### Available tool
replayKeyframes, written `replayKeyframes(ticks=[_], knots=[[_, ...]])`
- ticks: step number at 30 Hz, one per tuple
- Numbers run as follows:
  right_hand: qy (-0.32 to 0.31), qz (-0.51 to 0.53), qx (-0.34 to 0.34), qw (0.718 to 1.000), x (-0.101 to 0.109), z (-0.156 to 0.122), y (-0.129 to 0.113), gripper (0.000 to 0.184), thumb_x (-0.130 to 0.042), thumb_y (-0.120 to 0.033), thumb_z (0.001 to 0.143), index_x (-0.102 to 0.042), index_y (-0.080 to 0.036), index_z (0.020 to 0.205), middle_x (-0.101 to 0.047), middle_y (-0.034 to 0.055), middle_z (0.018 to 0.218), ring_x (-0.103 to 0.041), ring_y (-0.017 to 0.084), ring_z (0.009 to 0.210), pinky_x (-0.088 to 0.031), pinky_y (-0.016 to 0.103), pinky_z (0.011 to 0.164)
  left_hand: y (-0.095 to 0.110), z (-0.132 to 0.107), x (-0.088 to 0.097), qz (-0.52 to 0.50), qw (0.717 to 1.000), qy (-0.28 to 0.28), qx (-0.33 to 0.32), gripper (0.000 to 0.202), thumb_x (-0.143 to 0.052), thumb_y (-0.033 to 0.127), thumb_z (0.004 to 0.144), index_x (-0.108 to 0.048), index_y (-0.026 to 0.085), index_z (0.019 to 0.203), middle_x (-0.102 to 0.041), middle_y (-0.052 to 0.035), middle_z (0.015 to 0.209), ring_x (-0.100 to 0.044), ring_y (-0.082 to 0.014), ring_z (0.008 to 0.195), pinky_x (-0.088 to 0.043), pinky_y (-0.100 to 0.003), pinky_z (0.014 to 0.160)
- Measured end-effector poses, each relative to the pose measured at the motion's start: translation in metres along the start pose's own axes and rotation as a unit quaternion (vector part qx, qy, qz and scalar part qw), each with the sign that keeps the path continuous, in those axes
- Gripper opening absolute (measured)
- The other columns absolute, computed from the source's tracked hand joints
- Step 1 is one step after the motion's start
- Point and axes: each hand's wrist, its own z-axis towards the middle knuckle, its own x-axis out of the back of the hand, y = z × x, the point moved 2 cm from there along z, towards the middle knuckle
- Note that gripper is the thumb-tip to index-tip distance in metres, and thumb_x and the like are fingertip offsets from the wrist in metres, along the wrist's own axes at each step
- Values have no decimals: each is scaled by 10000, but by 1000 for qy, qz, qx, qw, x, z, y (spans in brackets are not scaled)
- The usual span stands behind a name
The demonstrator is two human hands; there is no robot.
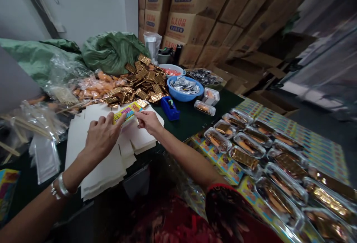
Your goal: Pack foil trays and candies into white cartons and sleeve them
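A small printed carton (pixel 126 114), yellow with pink and blue lettering, is held between my hands above a stack of flat white cardboard pieces (pixel 96 138). My left hand (pixel 102 136) grips its near left end, index finger lying along the print; the thumb is mostly hidden. With thumb and fingers closed, my right hand (pixel 150 122) pinches at its right end. Just beyond the hands lies a heap of gold-wrapped packets (pixel 145 80). A blue tape dispenser (pixel 169 108) stands right of my right hand.
Clear trays (pixel 248 144) with gold packets and orange items cover printed cartons at right. Behind stand a blue basin (pixel 185 96) of silver sachets, a green sack (pixel 111 51) and stacked cardboard boxes (pixel 189 27). Plastic sleeves (pixel 46 157) and wooden sticks lie left.
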Motion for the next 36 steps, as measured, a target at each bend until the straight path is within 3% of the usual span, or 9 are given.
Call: replayKeyframes(ticks=[5, 8, 10, 13, 16, 19, 24, 31, 36], knots=[[57, -106, 58, 991, -3, 17, 11, 470, -689, -587, 791, -484, -213, 591, -470, -52, 516, -432, 97, 470, -409, 252, 487, -18, 9, -4, -37, 999, -25, -14, 534, -227, 365, 1025, -364, 265, 1530, -560, -171, 1308, -606, -350, 1019, -508, -460, 763], [104, -274, 106, 950, 12, 30, 5, 490, -812, -464, 718, -443, -217, 512, -471, -39, 526, -509, 136, 610, -382, 238, 566, -25, 15, -9, -46, 998, -34, -20, 562, -170, 386, 1023, -332, 242, 1542, -557, -174, 1325, -600, -363, 1030, -518, -483, 762], [125, -368, 122, 913, 38, 30, -5, 466, -908, -302, 592, -455, -208, 533, -521, -37, 587, -568, 168, 768, -401, 233, 677, -25, 16, -11, -43, 998, -40, -11, 579, -134, 404, 1023, -324, 240, 1544, -565, -166, 1316, -598, -365, 1037, -521, -485, 768], [169, -383, 129, 899, 96, 11, -25, 365, -896, -191, 574, -557, -206, 707, -645, 7, 861, -558, 208, 1045, -408, 248, 863, -24, 16, -11, -39, 998, -49, -3, 589, -100, 411, 1025, -322, 249, 1546, -577, -149, 1287, -604, -358, 1033, -523, -472, 771], [283, -301, 69, 908, 157, -12, -39, 258, -765, -349, 771, -598, -194, 894, -630, 72, 1101, -498, 227, 1173, -416, 306, 960, -23, 16, -11, -41, 998, -43, -4, 586, -97, 415, 1027, -305, 257, 1552, -561, -143, 1317, -600, -364, 1047, -525, -486, 773], [320, -211, -35, 923, 192, -15, -42, 341, -614, -495, 878, -617, -156, 837, -639, 104, 1001, -566, 247, 1026, -489, 417, 892, -23, 15, -11, -37, 998, -41, -4, 589, -93, 416, 1028, -312, 254, 1551, -547, -141, 1338, -596, -370, 1050, -525, -492, 775], [286, -148, -90, 943, 197, 11, -45, 329, -731, -429, 797, -600, -135, 727, -618, 66, 790, -583, 194, 773, -552, 485, 732, -22, 14, -13, -29, 999, -39, -4, 589, -87, 426, 1026, -293, 274, 1556, -536, -131, 1357, -592, -357, 1050, -528, -471, 770], [333, -133, 9, 934, 184, -1, -25, 189, -569, -312, 840, -509, -183, 716, -548, -40, 703, -539, 86, 666, -541, 244, 669, -25, 16, -15, -46, 997, -56, 3, 601, -77, 445, 1016, -285, 281, 1555, -527, -129, 1370, -575, -363, 1049, -527, -482, 763], [326, -205, -21, 923, 181, -12, -10, 168, -569, -203, 796, -494, -190, 646, -546, -36, 591, -509, 79, 526, -475, 197, 559, -25, 19, -15, -69, 996, -58, 1, 599, -97, 444, 1009, -277, 277, 1555, -509, -149, 1400, -560, -383, 1058, -523, -498, 737]])
